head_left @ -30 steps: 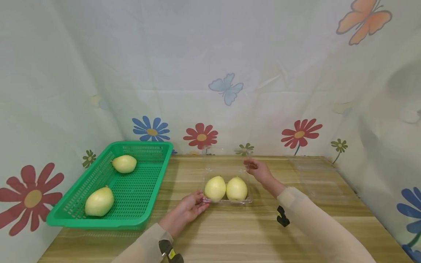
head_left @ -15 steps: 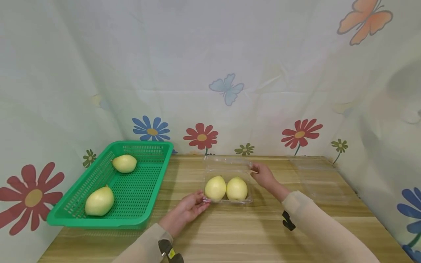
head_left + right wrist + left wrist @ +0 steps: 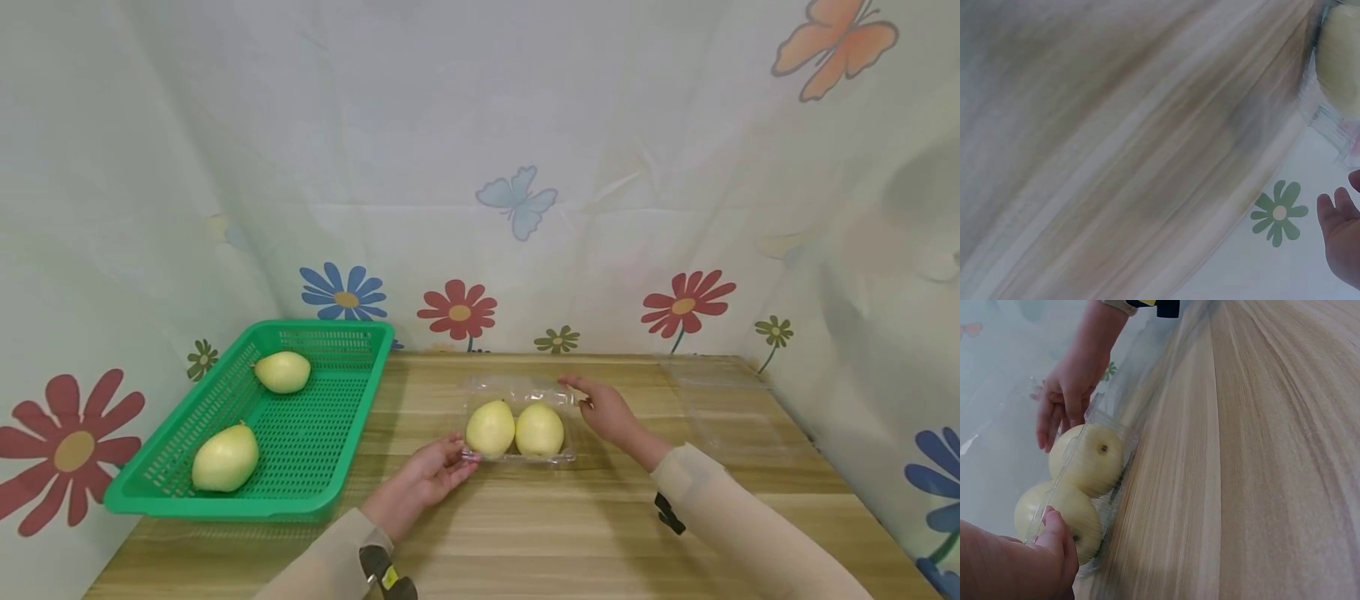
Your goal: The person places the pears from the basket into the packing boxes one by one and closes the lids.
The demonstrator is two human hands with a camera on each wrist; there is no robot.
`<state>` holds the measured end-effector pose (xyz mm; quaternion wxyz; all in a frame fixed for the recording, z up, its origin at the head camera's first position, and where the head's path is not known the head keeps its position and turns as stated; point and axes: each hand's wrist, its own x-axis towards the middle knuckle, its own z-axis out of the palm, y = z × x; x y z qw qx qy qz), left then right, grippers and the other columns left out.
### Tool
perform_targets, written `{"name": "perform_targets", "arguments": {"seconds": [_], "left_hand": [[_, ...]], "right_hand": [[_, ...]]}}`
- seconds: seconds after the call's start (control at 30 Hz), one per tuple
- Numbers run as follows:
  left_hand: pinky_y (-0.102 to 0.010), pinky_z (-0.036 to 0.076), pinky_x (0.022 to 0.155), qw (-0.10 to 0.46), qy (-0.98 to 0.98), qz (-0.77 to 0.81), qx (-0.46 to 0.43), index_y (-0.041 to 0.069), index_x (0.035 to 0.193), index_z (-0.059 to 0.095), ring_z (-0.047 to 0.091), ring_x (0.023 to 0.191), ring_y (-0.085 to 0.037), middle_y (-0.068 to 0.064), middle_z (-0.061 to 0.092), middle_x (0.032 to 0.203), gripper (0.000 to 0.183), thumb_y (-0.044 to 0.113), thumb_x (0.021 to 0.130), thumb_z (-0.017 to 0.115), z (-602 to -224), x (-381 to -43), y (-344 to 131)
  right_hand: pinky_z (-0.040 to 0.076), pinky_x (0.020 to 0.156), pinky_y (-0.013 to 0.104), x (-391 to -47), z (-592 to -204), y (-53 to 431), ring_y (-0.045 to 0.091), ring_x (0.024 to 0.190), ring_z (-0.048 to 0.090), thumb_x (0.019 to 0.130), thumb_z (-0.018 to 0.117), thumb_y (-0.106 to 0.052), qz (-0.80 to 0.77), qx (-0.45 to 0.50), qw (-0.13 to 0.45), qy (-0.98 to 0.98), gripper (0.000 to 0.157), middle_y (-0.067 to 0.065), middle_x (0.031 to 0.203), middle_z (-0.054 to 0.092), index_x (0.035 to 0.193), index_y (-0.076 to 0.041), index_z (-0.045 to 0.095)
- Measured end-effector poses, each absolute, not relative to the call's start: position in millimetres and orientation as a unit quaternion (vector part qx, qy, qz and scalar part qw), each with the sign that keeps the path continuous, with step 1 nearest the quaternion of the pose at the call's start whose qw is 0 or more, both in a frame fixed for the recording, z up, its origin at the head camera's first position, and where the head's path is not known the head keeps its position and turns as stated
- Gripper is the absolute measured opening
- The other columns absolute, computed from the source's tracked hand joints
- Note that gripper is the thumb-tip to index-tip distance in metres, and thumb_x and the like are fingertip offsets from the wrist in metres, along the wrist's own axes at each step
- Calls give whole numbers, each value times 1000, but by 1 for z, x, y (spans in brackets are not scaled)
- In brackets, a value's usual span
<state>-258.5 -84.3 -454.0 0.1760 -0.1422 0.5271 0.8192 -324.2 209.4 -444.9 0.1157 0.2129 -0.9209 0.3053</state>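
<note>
Desk (image 3: 525, 533): wood grain, carries everything. Green basket (image 3: 217, 507) on the left: looks stiff, two loose pears (image 3: 226, 458) inside, apart. More clear plastic (image 3: 727, 408) far right, outline faint.

Clear box (image 3: 517, 460) sits mid-desk: thin-walled, probably light, springy, easy to dent or skid. Grip corners or rim, not wall centers. Its lid (image 3: 517, 387) is tilted up at the back, likely flexy; best handled by the edge near a corner, light force.

Left hand (image 3: 423, 475): fingers pinch the box's near-left corner, good anchor. Right hand (image 3: 607, 410): fingers loosely bent, index reaching to the lid's right edge; can't tell if touching.

Boxed pears (image 3: 491, 429): side by side in the box, likely most of the weight; firm, smooth, bruisable. Cup round the belly, don't squeeze.
</note>
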Motion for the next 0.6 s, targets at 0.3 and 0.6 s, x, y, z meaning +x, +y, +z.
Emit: {"name": "perform_targets", "arguments": {"seconds": [0.3,0.6], "left_hand": [[-40,49,115,180,528,819,-138,-11,156,24,66,84,-14,-5,58,93,52,1,108,39,-456,-260,-85],[-28,61,90,181,519,824,-139,-10,151,31,67,81,-14,-4,60,90,46,2,107,40,-457,-260,-87]], "right_hand": [[41,59,25,-318,-445,211,8,56,29,86,51,20,290,219,116,-925,55,26,140,62,137,2,61],[40,67,28,-313,-449,212,33,88,67,86,51,22,269,250,129,-921,55,26,138,63,136,3,62]]}}
